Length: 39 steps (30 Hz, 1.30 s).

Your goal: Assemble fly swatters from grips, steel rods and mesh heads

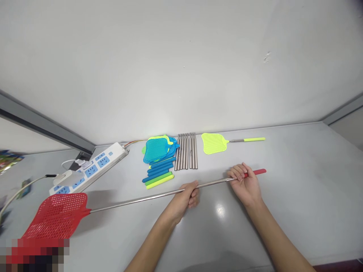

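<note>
Clock directions are taken from the middle of the view. At eight o'clock, the red perforated plastic swatter head (61,211) forms one end of the work; its lower part is obscured. Keep it clear of the white power strip with blue socket panels (91,171), which lies just beside it, between eight and nine o'clock. From the head, the slim silver metal telescopic rod (127,203) runs rightward in extended sections — keep these in line, as side load would probably bend the thin end. At six o'clock, the left hand (185,198) is curled closed around the rod; treat this as the steadying grip. At four o'clock, the right hand (245,185) closes its fingers around the rod beside the red tubular handle sleeve (260,172), which points toward three o'clock. Any force is best applied along the axis — firm, without twisting or crushing.
</note>
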Motion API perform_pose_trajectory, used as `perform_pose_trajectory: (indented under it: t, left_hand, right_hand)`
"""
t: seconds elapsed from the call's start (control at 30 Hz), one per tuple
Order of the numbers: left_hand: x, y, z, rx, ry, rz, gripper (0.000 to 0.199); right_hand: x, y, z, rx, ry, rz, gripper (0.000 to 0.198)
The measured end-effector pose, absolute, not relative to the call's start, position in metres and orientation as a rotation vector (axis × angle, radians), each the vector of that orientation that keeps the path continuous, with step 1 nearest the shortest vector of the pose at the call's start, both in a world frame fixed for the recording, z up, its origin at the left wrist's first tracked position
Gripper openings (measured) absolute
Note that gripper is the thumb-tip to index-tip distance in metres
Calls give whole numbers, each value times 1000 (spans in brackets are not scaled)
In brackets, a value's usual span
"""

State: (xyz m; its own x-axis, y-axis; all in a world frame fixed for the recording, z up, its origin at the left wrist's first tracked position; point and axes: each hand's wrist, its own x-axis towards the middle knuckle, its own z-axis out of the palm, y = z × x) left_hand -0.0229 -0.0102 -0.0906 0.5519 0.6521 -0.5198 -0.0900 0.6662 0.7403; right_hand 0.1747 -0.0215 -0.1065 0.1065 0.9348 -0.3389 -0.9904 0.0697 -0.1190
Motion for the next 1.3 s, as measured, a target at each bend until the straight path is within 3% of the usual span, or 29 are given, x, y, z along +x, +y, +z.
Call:
perform_pose_trajectory:
  t: [1.3]
  left_hand:
    - [-16,-15,-85,657,728,355,39]
  right_hand:
    - [175,-28,-108,-455,116,1292,36]
